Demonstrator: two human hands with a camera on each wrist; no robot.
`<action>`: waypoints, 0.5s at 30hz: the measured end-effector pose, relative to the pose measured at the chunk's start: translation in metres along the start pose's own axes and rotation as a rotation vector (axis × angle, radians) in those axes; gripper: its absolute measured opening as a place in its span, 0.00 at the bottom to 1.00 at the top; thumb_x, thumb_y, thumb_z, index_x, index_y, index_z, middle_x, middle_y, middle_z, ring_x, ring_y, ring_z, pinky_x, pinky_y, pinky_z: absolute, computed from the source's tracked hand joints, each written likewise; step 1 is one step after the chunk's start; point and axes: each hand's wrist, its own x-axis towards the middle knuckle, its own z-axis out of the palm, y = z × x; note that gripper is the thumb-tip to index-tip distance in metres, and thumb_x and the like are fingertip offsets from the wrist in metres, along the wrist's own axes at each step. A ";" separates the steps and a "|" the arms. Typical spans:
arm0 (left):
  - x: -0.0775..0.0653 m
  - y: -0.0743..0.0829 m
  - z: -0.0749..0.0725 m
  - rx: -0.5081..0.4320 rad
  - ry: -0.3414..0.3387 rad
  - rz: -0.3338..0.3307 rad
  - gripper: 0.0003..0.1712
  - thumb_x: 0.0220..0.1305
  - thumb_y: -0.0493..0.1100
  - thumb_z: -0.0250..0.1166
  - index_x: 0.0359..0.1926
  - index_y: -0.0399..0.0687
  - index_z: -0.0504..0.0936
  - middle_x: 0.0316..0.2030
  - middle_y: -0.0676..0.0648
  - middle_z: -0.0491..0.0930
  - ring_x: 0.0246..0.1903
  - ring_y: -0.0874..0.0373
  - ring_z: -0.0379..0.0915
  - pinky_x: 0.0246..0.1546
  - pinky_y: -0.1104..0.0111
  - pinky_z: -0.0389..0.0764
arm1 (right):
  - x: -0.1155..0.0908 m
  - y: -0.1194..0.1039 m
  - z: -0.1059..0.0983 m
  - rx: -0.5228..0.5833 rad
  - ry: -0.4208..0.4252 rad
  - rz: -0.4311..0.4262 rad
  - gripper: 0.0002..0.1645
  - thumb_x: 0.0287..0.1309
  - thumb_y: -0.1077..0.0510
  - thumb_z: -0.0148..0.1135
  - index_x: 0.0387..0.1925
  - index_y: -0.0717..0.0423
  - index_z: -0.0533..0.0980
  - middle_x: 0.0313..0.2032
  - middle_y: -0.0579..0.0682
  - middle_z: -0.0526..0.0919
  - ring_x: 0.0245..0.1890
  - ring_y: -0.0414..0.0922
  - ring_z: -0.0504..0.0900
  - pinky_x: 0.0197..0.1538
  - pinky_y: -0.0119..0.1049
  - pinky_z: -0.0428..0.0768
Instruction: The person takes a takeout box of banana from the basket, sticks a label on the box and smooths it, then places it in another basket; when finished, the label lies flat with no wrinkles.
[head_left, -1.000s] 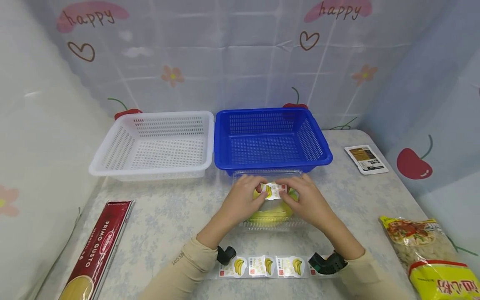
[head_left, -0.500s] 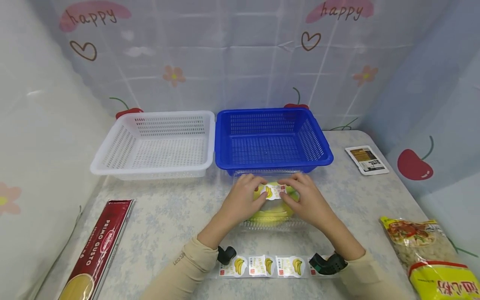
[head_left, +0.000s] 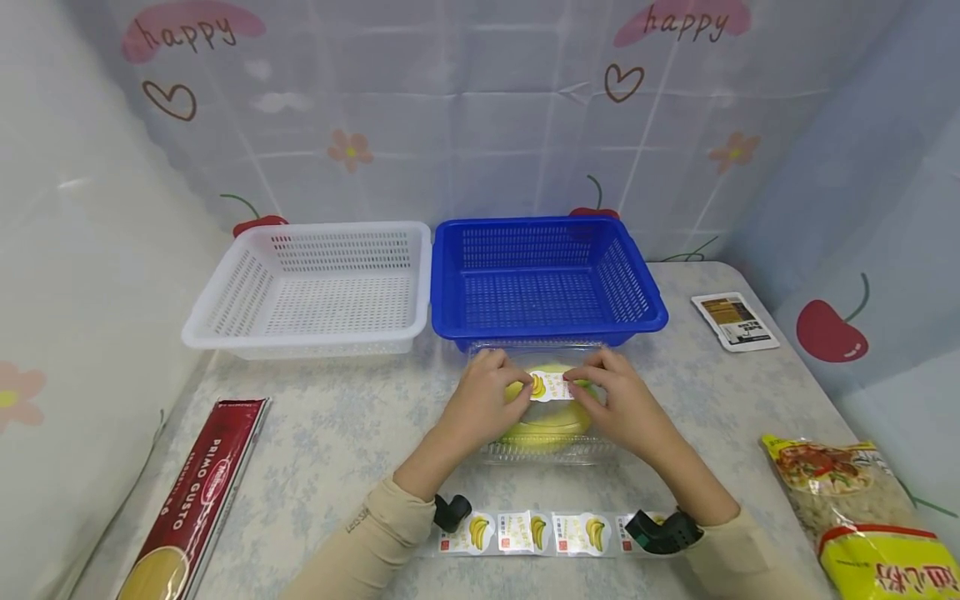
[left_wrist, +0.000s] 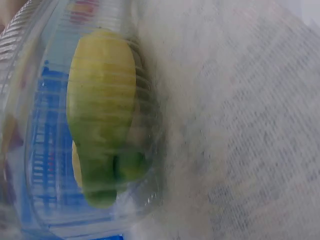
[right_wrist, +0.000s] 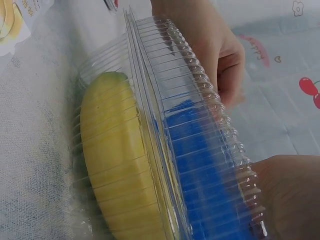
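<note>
One red pack (head_left: 198,500) lies well left of the left hand (head_left: 483,393), with a white basket (head_left: 337,307) beyond that hand and to its left. The left hand pinches the left end of a banana label (head_left: 551,387). Under the label, between the hands, is a clear box (head_left: 551,453) of bananas (right_wrist: 117,150); I cannot tell whether label and box touch. A blue basket (head_left: 528,302) sits beyond both hands, and a label strip (head_left: 577,533) lies on their near side. The right hand (head_left: 618,398), apart from the left, pinches the label's right end. Right of it lie a white packet (head_left: 736,322), farther off, and a yellow bag (head_left: 862,508).
</note>
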 end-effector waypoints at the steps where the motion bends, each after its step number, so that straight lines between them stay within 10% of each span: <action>1: 0.000 -0.001 0.000 -0.009 0.000 -0.001 0.07 0.63 0.45 0.66 0.35 0.50 0.90 0.27 0.53 0.73 0.31 0.58 0.63 0.40 0.66 0.69 | 0.000 0.000 0.000 -0.003 0.000 0.000 0.07 0.58 0.62 0.70 0.40 0.54 0.86 0.36 0.47 0.76 0.38 0.41 0.70 0.39 0.36 0.73; 10: -0.001 -0.001 0.000 -0.015 -0.005 -0.002 0.07 0.62 0.48 0.67 0.35 0.51 0.88 0.28 0.53 0.75 0.31 0.59 0.63 0.42 0.64 0.69 | -0.002 -0.001 0.001 -0.016 -0.005 0.032 0.10 0.59 0.58 0.70 0.42 0.55 0.85 0.35 0.48 0.78 0.41 0.43 0.74 0.52 0.47 0.76; 15: -0.003 -0.004 0.001 -0.017 0.021 0.006 0.06 0.60 0.45 0.68 0.31 0.51 0.89 0.24 0.54 0.71 0.29 0.60 0.62 0.39 0.66 0.69 | -0.002 -0.001 0.003 -0.042 0.005 0.012 0.08 0.57 0.59 0.71 0.39 0.55 0.87 0.32 0.48 0.76 0.37 0.41 0.70 0.41 0.39 0.71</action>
